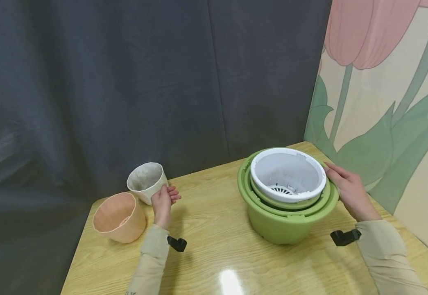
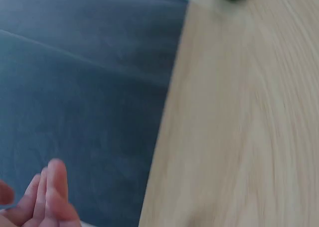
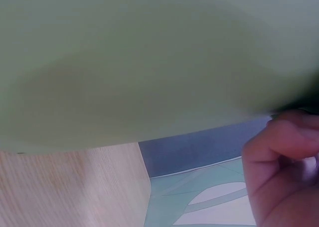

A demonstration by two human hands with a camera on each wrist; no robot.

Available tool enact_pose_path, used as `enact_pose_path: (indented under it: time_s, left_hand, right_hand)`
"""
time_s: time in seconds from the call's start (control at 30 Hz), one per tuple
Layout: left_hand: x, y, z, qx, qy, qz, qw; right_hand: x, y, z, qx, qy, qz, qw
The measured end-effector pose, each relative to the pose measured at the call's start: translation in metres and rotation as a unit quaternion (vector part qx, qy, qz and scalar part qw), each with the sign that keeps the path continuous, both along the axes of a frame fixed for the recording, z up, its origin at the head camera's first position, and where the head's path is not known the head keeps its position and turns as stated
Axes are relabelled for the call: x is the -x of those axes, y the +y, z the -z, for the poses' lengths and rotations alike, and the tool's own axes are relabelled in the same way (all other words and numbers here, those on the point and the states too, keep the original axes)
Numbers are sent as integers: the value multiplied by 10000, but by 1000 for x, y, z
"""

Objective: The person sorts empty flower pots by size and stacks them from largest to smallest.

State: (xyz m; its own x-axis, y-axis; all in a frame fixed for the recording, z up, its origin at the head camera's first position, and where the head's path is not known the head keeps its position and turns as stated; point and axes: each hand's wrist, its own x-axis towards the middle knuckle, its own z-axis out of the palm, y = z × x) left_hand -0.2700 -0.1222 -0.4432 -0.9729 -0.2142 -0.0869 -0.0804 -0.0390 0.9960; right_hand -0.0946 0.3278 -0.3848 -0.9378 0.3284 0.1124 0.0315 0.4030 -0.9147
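Note:
A green planter pot (image 1: 280, 227) stands on the right side of the table with another green rim (image 1: 291, 204) nested inside it. Within these sits a white pot with a slotted base (image 1: 281, 170). My right hand (image 1: 352, 190) grips the green pot's rim at its right; in the right wrist view the curled fingers (image 3: 271, 145) meet the pot's edge. At the left, my left hand (image 1: 163, 201) is beside a whitish, wavy-rimmed pot (image 1: 145, 178), its fingers extended. Whether it touches that pot I cannot tell. The left wrist view shows fingers (image 2: 56, 179) nearly straight.
A peach-coloured pot (image 1: 125, 225) stands left of the whitish one, near the table's left edge. Behind the wooden table (image 1: 202, 229) hangs a dark curtain (image 1: 162, 82). A wall with painted tulips (image 1: 394, 135) rises along the right side.

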Motion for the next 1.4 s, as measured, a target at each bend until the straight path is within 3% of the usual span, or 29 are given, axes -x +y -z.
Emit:
enact_pose_path:
  time_s: [0.13,0.23,0.5,0.8,1.07,1.4]
  left_hand:
    - [6,-11,9,281,-109,-310,9991]
    - [10,-19,13,361,-273,-294,9985]
    - [16,-30,16,62,-613,-208,9979]
    - [19,-32,16,-300,-679,-288,9968]
    - [24,-32,17,-341,-725,-294,9964]
    - [23,-34,15,-684,-744,-395,9941]
  right_hand:
    - [-1,0,1,61,10,10,10000]
    - [-1,-1,2,124,24,2,9999]
    - [0,-2,3,7,-11,-32,10000]
    - [4,-4,5,61,83,-97,9999]
    - [4,-6,3,25,91,-89,9999]
    - [7,-6,3,5,25,-114,9999]
